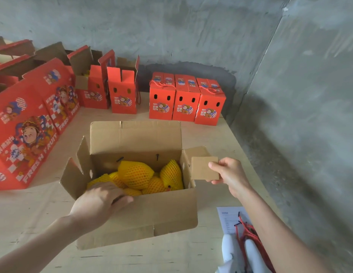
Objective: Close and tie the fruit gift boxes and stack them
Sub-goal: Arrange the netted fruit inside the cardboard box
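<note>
An open fruit gift box (144, 215), its brown inner side showing, stands in front of me with all its flaps up. Inside lie several fruits in yellow foam nets (138, 174). My left hand (101, 200) reaches over the near wall, fingers bent onto the netted fruit at the box's left. My right hand (229, 175) pinches the small right side flap (204, 168) between thumb and fingers. Three shut red gift boxes (186, 99) with rope handles stand in a row at the table's far end.
Two open red boxes (110, 91) stand at the back, left of the shut ones. Large red flat-sided boxes (27, 131) fill the left side. Red ropes (250, 235) lie on a paper sheet (229, 217) and white objects at the near right. A concrete wall is close on the right.
</note>
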A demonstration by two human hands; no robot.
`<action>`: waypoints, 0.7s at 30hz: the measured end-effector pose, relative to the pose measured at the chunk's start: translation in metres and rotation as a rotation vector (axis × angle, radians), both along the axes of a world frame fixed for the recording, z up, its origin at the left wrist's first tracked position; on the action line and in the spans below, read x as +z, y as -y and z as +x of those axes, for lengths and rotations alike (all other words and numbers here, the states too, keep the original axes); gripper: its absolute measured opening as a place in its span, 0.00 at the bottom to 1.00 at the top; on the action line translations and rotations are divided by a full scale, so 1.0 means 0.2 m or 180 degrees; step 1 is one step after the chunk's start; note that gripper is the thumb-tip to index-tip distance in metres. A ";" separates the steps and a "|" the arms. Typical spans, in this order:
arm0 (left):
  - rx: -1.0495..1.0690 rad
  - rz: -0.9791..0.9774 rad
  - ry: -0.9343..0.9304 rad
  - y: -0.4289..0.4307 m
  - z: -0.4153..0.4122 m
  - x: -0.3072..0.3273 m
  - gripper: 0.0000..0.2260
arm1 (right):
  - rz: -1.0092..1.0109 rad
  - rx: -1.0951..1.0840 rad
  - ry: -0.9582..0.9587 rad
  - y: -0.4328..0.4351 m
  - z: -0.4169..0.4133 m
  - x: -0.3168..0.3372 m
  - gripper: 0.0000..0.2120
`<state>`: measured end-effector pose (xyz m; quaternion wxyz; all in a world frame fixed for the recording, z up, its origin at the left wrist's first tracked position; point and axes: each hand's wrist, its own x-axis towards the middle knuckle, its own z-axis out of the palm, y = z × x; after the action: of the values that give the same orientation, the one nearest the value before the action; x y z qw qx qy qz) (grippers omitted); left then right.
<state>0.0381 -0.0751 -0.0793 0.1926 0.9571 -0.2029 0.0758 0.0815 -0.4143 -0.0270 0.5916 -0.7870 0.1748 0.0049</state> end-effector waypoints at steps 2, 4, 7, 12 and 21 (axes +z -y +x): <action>0.0101 -0.0255 -0.0103 0.02 -0.01 0.03 0.23 | -0.0004 -0.0104 0.0031 0.01 -0.01 0.00 0.07; 0.0112 -0.0350 0.0117 0.07 -0.02 0.07 0.12 | 0.0079 -0.0074 0.0087 0.01 -0.02 0.01 0.07; 0.0249 -0.0816 -0.0076 0.21 -0.03 0.16 0.07 | 0.0098 0.0137 0.0187 -0.06 -0.04 0.04 0.05; 0.0152 -0.2881 -0.2375 0.52 0.00 0.32 0.22 | -0.1016 0.0560 0.1005 -0.31 -0.10 0.05 0.17; 0.0537 -0.3731 -0.2478 0.63 0.07 0.28 0.09 | -0.0843 0.1483 0.1446 -0.37 -0.19 -0.05 0.09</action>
<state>0.0511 -0.2013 -0.0225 0.7281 0.6658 0.0297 -0.1604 0.0435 -0.3402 -0.0378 0.4911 -0.8567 -0.1465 -0.0582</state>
